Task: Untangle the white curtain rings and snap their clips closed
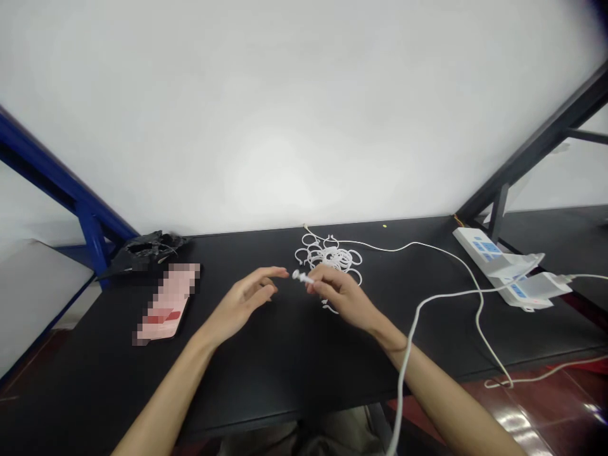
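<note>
My right hand pinches a small white plastic piece between thumb and fingers. Its rounded end points left toward my other hand; the rest is hidden by my fingers, so whether it is a ring like those behind cannot be told. Facing it across a narrow gap is my left hand, open and holding nothing, fingers extended and thumb apart. Just behind my right hand lies a loose pile of white plastic rings, several of them visibly split, with small knobbed ends. Part of the pile is covered by that hand.
At left, a phone-like slab with a blurred pink face lies near crumpled black plastic. White power strips stand at right. A white cable crosses over my right forearm. Blue framing borders the black table.
</note>
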Demonstrator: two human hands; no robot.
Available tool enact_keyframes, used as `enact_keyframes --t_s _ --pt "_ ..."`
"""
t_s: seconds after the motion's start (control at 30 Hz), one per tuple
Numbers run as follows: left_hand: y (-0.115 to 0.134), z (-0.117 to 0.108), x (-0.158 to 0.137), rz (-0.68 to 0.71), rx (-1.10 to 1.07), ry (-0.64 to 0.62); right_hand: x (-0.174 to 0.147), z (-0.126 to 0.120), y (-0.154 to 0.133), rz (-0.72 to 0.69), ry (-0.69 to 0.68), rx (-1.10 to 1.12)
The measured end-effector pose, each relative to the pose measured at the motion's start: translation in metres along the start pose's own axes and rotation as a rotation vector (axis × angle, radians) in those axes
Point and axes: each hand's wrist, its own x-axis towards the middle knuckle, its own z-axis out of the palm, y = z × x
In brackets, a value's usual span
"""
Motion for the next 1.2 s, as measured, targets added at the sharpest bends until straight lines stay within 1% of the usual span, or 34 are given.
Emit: enact_keyframes --t_s 0.07,0.13,0.2,0.23,0.3,0.37,0.47,0.53,0.6,0.67,0.73,0.77,0.83,0.9,0.97,1.03,1.13,1.2 --pt "-0.004 -0.022 -0.012 -0.047 0.34 0.116 0.001 -0.019 0.003 -0.066 0.15 -0.34" --pt "-0.016 -0.044 -0.026 -0.011 0.649 0.16 0.002 -0.036 0.011 -0.097 0.234 -0.64" --pt "-0.029 -0.06 -0.04 0.031 0.89 0.151 0.004 -0.05 0.02 -0.148 0.228 -0.884" --pt "-0.035 -0.065 -0.045 0.031 0.971 0.136 0.005 -0.055 0.024 -0.17 0.207 -0.979" --pt "-0.045 -0.07 -0.053 0.022 1.071 0.092 0.006 -0.06 0.03 -0.2 0.161 -1.116" --pt "-0.049 -0.069 -0.057 0.014 1.122 0.063 0.007 -0.063 0.032 -0.214 0.117 -1.202" --pt "-0.048 -0.063 -0.055 0.01 1.167 0.072 0.009 -0.064 0.033 -0.232 0.063 -1.262" --pt "-0.045 -0.057 -0.051 0.003 1.164 0.084 0.009 -0.064 0.032 -0.25 0.064 -1.263" --pt "-0.04 -0.05 -0.046 -0.022 1.116 0.111 0.01 -0.061 0.029 -0.255 0.105 -1.245" --pt "-0.035 -0.04 -0.038 -0.078 1.021 0.165 0.01 -0.053 0.025 -0.256 0.165 -1.196" --pt "-0.028 -0.027 -0.028 -0.137 0.892 0.207 0.009 -0.038 0.019 -0.268 0.213 -1.088" --pt "-0.024 -0.02 -0.022 -0.145 0.813 0.206 0.009 -0.029 0.017 -0.27 0.228 -1.016" --pt "-0.017 -0.004 -0.009 -0.115 0.646 0.225 0.008 -0.008 0.014 -0.256 0.208 -0.868" --pt "-0.012 0.01 0.003 -0.066 0.475 0.214 0.007 0.011 0.013 -0.193 0.141 -0.738" --pt "-0.009 0.022 0.012 -0.044 0.317 0.183 0.007 0.023 0.013 -0.094 0.071 -0.582" --pt "-0.01 0.029 0.018 -0.061 0.109 0.131 0.006 0.028 0.014 0.032 0.036 -0.399" --pt "-0.013 0.032 0.02 -0.125 -0.172 -0.021 0.005 0.024 0.016 0.219 -0.009 -0.076" --pt "-0.015 0.031 0.019 -0.151 -0.265 -0.117 0.003 0.021 0.017 0.305 -0.067 0.145"
